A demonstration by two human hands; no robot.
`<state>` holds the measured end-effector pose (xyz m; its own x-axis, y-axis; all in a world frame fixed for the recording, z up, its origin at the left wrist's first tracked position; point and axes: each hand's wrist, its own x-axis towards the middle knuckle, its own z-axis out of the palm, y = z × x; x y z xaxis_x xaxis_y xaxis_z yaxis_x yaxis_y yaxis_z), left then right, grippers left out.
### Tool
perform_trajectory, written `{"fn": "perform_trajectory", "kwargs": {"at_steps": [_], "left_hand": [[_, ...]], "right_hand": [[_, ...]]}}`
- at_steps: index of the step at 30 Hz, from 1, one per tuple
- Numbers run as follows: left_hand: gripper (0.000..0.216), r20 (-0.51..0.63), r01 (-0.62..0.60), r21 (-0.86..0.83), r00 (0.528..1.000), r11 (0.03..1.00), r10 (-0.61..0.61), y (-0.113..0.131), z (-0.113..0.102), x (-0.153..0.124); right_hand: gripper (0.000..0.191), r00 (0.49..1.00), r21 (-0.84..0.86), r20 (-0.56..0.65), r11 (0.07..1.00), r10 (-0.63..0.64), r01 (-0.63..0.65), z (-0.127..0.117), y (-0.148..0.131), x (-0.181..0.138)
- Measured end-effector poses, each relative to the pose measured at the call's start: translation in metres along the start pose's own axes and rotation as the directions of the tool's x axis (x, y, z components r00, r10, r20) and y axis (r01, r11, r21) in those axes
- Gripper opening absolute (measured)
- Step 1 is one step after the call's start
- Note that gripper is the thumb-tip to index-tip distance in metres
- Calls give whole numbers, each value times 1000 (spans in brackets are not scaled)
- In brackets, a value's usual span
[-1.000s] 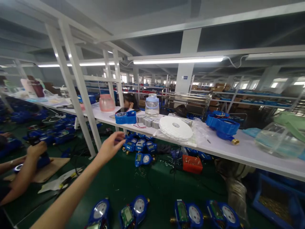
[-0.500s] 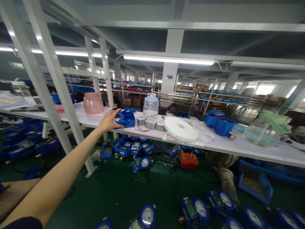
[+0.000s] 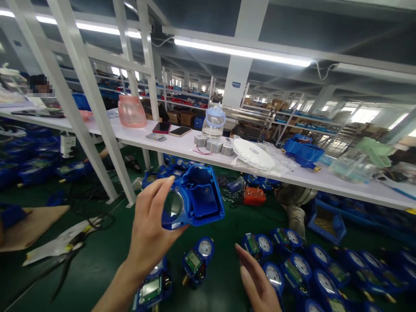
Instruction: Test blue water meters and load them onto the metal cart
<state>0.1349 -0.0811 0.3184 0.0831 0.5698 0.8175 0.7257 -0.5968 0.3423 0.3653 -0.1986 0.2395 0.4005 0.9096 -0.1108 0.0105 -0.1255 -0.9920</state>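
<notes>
My left hand [image 3: 151, 229] grips a blue plastic meter housing [image 3: 195, 199] with a clear round lens and a square recess, holding it up over the green bench. My right hand [image 3: 258, 284] rises from the bottom edge, fingers spread and holding nothing, a short way right of and below the housing. Several blue water meters [image 3: 286, 260] with white dials lie on the bench under both hands.
A long white shelf [image 3: 182, 149] crosses the view, carrying a pink jar [image 3: 131, 111], two phones [image 3: 169, 129], a clear jug [image 3: 213, 122], grey blocks, white discs [image 3: 253, 154] and another blue housing [image 3: 303, 151]. White frame posts [image 3: 94, 108] stand at left. A red box [image 3: 254, 196] sits beneath the shelf.
My left hand took the blue housing off the white shelf and drew it back toward me. My right hand came into view at the bottom. The view tilted down.
</notes>
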Motion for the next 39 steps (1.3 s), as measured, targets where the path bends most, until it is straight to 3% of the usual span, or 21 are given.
{"fn": "perform_trajectory", "kwargs": {"at_steps": [4, 9, 17, 22, 28, 39], "left_hand": [[84, 28, 0, -95, 1000, 995, 3, 38, 9, -32], [81, 50, 11, -172, 999, 985, -3, 64, 17, -60], [79, 125, 107, -258, 989, 960, -76, 85, 5, -79], [80, 129, 98, -307, 990, 947, -61, 96, -6, -83], [83, 144, 114, -345, 987, 932, -67, 102, -15, -84], [82, 185, 186, -344, 974, 920, -127, 106, -23, -88]], "right_hand": [[60, 966, 353, 239, 936, -98, 8, 34, -31, -13], [54, 968, 511, 234, 858, -92, -42, 45, -45, -29], [53, 983, 575, 161, 818, -85, -24, 34, -39, -46], [50, 986, 589, 141, 808, -95, -6, 27, -45, -58], [54, 982, 560, 135, 828, -136, 37, 20, -50, -69], [49, 989, 595, 118, 804, -88, 1, 19, -42, -82]]}}
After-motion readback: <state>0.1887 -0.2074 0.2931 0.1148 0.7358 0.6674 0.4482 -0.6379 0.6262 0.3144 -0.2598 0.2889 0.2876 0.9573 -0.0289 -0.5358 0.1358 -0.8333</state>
